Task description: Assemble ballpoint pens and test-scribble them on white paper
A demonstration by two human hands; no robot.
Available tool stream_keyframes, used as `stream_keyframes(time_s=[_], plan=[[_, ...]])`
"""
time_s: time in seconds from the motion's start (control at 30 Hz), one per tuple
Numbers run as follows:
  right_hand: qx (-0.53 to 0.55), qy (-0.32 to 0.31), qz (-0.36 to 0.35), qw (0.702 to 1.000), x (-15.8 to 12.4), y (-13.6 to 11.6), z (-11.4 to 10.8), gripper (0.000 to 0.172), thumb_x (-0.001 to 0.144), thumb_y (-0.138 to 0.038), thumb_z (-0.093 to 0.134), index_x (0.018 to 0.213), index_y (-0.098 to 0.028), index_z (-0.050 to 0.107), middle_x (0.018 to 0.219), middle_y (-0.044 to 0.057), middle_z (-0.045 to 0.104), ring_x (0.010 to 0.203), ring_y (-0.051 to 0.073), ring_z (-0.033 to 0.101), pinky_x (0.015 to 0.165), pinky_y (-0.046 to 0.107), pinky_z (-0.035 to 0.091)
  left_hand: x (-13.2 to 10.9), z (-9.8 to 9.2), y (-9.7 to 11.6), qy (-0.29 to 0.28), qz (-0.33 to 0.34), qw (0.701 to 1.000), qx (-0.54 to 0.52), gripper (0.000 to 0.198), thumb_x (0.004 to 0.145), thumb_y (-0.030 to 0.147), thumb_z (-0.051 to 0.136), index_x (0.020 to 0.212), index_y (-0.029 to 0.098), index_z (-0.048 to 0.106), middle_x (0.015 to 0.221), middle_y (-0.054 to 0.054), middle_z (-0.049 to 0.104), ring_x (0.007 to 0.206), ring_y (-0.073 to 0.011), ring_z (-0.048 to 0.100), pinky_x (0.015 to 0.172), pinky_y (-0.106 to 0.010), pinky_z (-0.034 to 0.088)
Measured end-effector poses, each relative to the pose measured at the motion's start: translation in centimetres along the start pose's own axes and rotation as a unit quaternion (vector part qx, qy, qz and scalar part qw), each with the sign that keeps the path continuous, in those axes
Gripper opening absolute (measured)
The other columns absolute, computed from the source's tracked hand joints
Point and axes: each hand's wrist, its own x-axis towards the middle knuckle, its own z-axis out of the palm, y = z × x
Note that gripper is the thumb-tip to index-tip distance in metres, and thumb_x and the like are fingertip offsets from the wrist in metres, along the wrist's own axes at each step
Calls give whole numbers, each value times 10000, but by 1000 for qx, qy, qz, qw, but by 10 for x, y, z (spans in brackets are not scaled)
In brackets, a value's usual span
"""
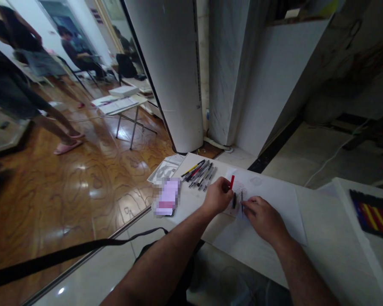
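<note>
Phone (169, 193) lay well left of the paper (282, 204). Pens (199, 175) bunched left of the paper, nearer. Left hand (219, 195) at the paper's left edge, fingertips pinched on red stick (232, 182). Black piece (234, 200) was over the paper; couldn't tell if touched. Right hand (263, 214), over the paper, fingers curled, pinched thin rod (242, 202).

A bright red held piece (232, 182) and a thin dark rod (242, 201) show against a white sheet (284, 208) with faint reddish scribbles (240, 188). The pens (198, 174) mix black, grey, red and yellow; the blurred phone screen (169, 193) is lilac with a pinker band. Brown flooring (115, 191) bears dark swirling grain, and the slippers (68, 147) are pink.
</note>
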Motion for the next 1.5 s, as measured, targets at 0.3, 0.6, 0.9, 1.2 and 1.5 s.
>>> stream_keyframes(time_s=[0.3,0.6,0.9,1.2,1.5], plan=[[-20,6,7,1000,0,4,4,272,904,-293,512,1085,-236,707,1093,63,642,987,195,592,844,292,460,-1,0,-2,-1,20,999,28,77,738,198,569,779,184,633,681,17,624,622,-111,530,579,-222,380],[-56,35,85,994,3,4,5,147,882,-240,547,944,-204,676,965,62,665,850,193,623,725,292,437,0,0,-6,-37,-23,996,84,90,750,248,592,773,177,641,717,-16,654,636,-137,546,566,-242,370],[-95,26,142,985,5,2,2,176,867,-196,530,1004,-216,639,872,64,684,771,200,642,618,280,374,1,-1,-6,-44,-5,994,98,96,758,257,585,771,176,635,693,-12,635,622,-132,527,562,-245,338],[-95,4,145,985,7,2,3,212,875,-169,494,1050,-175,612,944,90,690,812,204,656,659,282,403,2,0,-4,-43,18,996,80,85,751,259,609,772,176,618,706,0,635,633,-126,537,582,-241,365],[-41,36,125,991,8,5,5,211,875,-143,463,1006,-167,627,980,100,661,912,195,620,787,272,420,1,0,-2,-48,40,996,66,78,769,225,581,802,177,634,710,6,618,645,-121,525,618,-235,390]])
